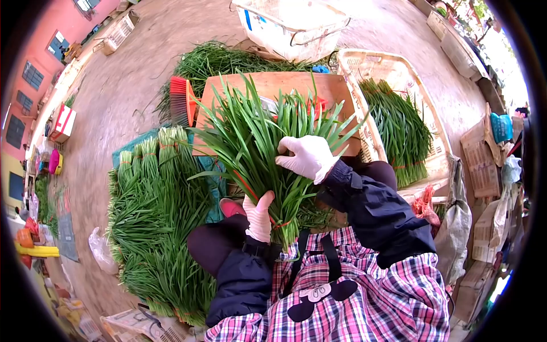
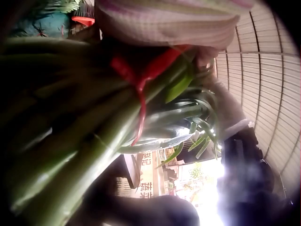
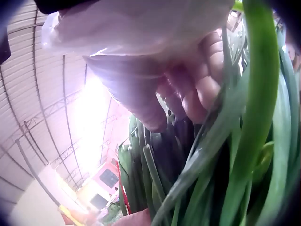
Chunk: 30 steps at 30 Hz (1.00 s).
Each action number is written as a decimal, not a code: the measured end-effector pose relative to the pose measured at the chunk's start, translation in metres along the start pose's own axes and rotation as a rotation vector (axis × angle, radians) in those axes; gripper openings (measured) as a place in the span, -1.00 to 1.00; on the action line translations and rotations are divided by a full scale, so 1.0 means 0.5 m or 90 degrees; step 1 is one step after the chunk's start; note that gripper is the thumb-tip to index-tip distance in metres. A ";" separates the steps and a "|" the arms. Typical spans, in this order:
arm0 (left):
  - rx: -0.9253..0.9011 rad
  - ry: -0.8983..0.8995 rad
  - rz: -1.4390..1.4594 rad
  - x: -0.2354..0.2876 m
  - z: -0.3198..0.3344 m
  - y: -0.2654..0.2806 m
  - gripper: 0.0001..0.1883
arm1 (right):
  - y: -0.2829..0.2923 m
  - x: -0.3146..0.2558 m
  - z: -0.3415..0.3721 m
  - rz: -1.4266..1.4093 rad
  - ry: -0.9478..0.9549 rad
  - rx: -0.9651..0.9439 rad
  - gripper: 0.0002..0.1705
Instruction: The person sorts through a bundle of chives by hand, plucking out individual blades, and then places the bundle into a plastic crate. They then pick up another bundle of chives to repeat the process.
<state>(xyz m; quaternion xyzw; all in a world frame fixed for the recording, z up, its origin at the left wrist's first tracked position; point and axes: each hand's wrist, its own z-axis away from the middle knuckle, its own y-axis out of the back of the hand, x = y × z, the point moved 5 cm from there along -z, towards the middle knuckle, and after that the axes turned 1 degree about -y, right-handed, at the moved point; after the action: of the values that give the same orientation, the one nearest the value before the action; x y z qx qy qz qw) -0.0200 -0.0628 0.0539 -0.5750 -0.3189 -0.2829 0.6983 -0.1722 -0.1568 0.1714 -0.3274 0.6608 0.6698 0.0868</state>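
Observation:
A large bunch of garlic chives (image 1: 250, 125) stands tilted over the lap, its leaves fanning upward. My left hand (image 1: 259, 219), in a pale striped glove, grips the bunch low near the stem ends. A red tie (image 2: 141, 80) crosses the stems below the left hand in the left wrist view. My right hand (image 1: 307, 157), in a thin whitish glove, is at the right side of the leaves. Its curled fingers (image 3: 207, 92) and thumb pinch at the leaves. Leaves partly cover the fingertips in the right wrist view.
Tied bundles of chives (image 1: 159, 222) are piled at the left. A wooden board (image 1: 319, 85) lies ahead, with an orange-red brush (image 1: 182, 100) at its left. To the right, a plastic crate (image 1: 424, 97) holds another bundle. A white basket (image 1: 296, 34) stands farther back.

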 end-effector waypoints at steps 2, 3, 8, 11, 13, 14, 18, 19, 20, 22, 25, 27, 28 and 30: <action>-0.003 0.001 -0.006 0.000 0.000 -0.003 -0.50 | -0.014 0.003 -0.005 0.034 0.004 0.003 -0.67; -0.002 0.000 -0.010 -0.001 0.000 -0.002 -0.50 | -0.018 0.002 -0.007 0.057 -0.008 -0.008 -0.67; 0.010 -0.004 -0.018 -0.006 -0.003 0.005 -0.51 | -0.044 0.028 -0.006 -0.053 -0.039 0.036 -0.72; 0.020 -0.006 -0.016 -0.010 -0.006 0.010 -0.53 | -0.055 0.059 -0.002 -0.426 -0.177 0.044 -0.80; 0.025 0.000 -0.011 -0.015 -0.008 0.014 -0.54 | -0.019 0.047 0.003 -0.693 -0.279 0.093 -0.86; 0.028 -0.005 -0.018 -0.011 -0.009 0.012 -0.54 | 0.003 0.062 -0.005 -0.763 -0.221 0.175 -0.87; 0.080 -0.011 -0.058 0.001 -0.010 0.016 -0.55 | 0.188 0.058 0.030 -0.832 -0.134 0.374 -0.89; 0.081 -0.029 -0.062 0.003 -0.016 0.022 -0.52 | 0.219 0.087 0.045 -0.799 -0.100 0.401 -0.89; 0.095 -0.036 -0.046 0.012 -0.015 0.015 -0.48 | 0.256 0.073 0.068 -0.827 -0.064 0.393 -0.89; 0.117 -0.041 -0.007 0.022 -0.018 0.015 -0.45 | 0.302 0.104 0.116 -0.772 -0.042 0.428 -0.86; 0.150 -0.053 0.027 0.019 -0.022 0.036 -0.49 | 0.319 0.161 0.190 -0.784 -0.022 0.378 -0.82; 0.164 -0.066 0.024 0.015 -0.025 0.052 -0.48 | 0.306 0.174 0.225 -0.752 -0.062 0.346 -0.82; 0.172 -0.067 0.033 0.017 -0.025 0.055 -0.48 | 0.296 0.173 0.239 -0.712 -0.107 0.327 -0.84; 0.186 -0.080 0.036 0.013 -0.029 0.071 -0.48 | 0.234 0.186 0.233 -0.296 -0.177 0.132 -0.90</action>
<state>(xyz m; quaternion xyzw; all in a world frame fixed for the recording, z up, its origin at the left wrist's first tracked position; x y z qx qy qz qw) 0.0127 -0.0707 0.0349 -0.4923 -0.3834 -0.1773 0.7611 -0.3457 -0.0895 0.2065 -0.3647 0.6147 0.5995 0.3603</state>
